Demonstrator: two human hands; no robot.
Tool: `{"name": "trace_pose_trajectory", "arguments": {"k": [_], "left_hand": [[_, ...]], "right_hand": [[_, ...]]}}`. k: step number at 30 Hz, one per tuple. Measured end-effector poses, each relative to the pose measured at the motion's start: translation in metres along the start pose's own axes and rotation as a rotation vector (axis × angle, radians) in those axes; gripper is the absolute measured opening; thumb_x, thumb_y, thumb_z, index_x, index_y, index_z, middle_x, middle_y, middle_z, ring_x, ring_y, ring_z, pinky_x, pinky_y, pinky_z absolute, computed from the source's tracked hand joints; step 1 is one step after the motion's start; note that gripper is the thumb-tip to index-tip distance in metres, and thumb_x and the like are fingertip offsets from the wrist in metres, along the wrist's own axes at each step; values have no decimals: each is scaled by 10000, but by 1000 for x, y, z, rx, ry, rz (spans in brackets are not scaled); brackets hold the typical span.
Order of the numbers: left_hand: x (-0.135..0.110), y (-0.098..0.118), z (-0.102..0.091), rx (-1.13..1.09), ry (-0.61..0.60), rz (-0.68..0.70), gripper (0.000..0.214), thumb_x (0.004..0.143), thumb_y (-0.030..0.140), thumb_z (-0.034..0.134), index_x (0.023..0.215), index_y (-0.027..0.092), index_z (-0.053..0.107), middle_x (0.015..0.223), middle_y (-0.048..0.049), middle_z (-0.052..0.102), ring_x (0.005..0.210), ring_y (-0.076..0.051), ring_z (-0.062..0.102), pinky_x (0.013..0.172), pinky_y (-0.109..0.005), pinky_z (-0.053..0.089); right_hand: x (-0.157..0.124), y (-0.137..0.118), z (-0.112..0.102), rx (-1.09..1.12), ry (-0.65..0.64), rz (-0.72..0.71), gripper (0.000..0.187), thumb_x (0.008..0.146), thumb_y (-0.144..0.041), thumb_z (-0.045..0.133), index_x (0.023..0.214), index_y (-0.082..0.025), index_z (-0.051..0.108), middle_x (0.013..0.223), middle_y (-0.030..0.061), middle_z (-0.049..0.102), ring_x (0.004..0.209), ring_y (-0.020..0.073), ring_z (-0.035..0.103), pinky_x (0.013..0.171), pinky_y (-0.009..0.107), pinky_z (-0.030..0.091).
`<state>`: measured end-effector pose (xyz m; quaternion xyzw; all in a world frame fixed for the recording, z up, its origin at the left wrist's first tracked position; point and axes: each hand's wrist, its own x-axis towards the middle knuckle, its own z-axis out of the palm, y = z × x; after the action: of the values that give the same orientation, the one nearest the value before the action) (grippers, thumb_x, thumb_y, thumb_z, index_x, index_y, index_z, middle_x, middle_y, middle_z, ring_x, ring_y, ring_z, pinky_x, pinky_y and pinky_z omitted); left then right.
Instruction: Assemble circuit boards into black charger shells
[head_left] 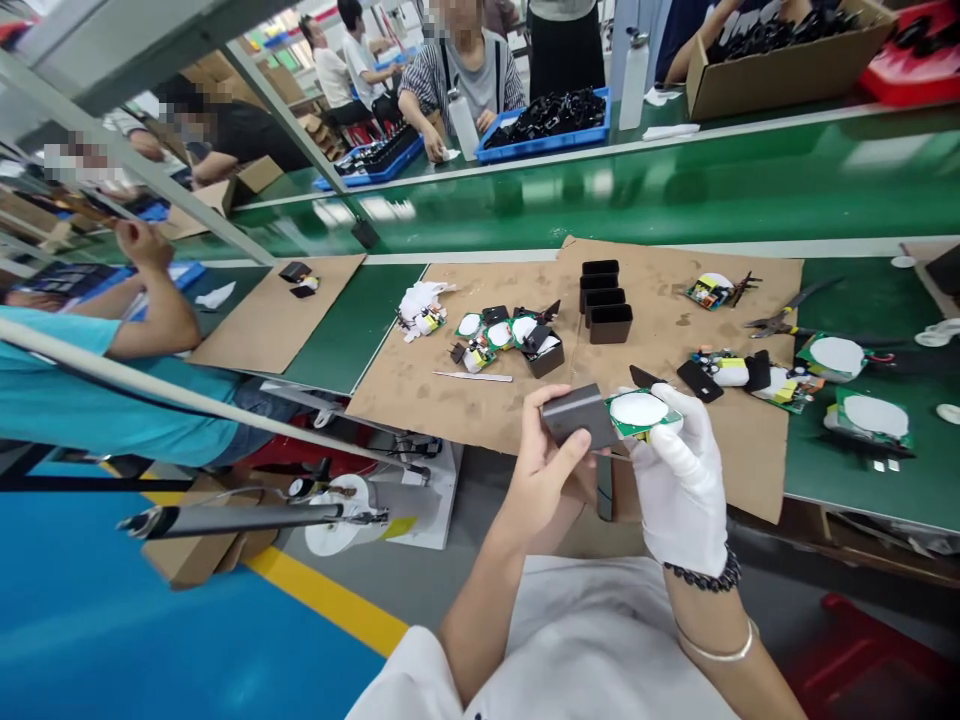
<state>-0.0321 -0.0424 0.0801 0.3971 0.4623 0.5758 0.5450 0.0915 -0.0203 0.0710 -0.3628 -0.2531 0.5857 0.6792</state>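
My bare left hand point(541, 470) grips a dark grey plastic housing point(579, 413) at the near edge of the bench. My right hand point(679, 480), in a white glove, holds a green circuit board with a white round pad point(641, 410) right against the housing's open end. Both hands hover over the front edge of a brown cardboard sheet point(487, 400).
On the cardboard lie stacked black housings point(604, 302), more green boards point(495, 335), black covers point(699, 380) and a thin white strip point(472, 376). Pliers point(780, 320) and further boards point(874, 415) sit right. A green conveyor point(675, 190) runs behind; other people work left and across.
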Motion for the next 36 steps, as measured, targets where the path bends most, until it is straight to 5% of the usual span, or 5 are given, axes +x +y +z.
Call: {"name": "trace_pose_trajectory", "arguments": {"k": [5,10,17,22,36], "left_hand": [[-2,-5,-8,228,114,111,339,724,191,830,978,209,605,1135,-51,747,1115,-204,703,956,-295,558],[-6,-4,-7,558,155,223,383,739,72,717,1100,199,721,1121,-59,790,1028,-218,754,854,-285,606],[-8,-8,-2,517,230,573,532,767,16,728,1251,235,711,1253,-60,751,1168,-233,723,1020,-323,602],[-7,-12,1,488,185,760,546,834,28,686,1319,279,669,1305,-49,725,1220,-239,696,1067,-382,589],[-7,-25,9,471,248,899,437,911,147,637,1332,264,661,1297,-52,729,1221,-264,694,1078,-434,585]], "right_hand": [[-5,-4,8,-3,-114,-31,364,705,-355,865,1036,-295,727,1072,19,724,989,212,719,863,352,598],[-17,-3,16,-66,-274,-121,379,712,-341,880,1052,-281,725,1026,20,746,924,191,747,793,300,622],[-27,-2,8,-205,-26,-508,482,712,-141,848,1151,-255,685,1158,54,729,1115,272,725,965,442,600],[-32,-4,7,-344,-69,-683,594,640,-107,872,1185,-260,692,1157,47,728,1112,300,725,959,491,628],[-41,-6,5,-438,-160,-629,681,670,-84,837,1280,-340,678,1261,2,697,1065,287,739,877,450,686]]}}
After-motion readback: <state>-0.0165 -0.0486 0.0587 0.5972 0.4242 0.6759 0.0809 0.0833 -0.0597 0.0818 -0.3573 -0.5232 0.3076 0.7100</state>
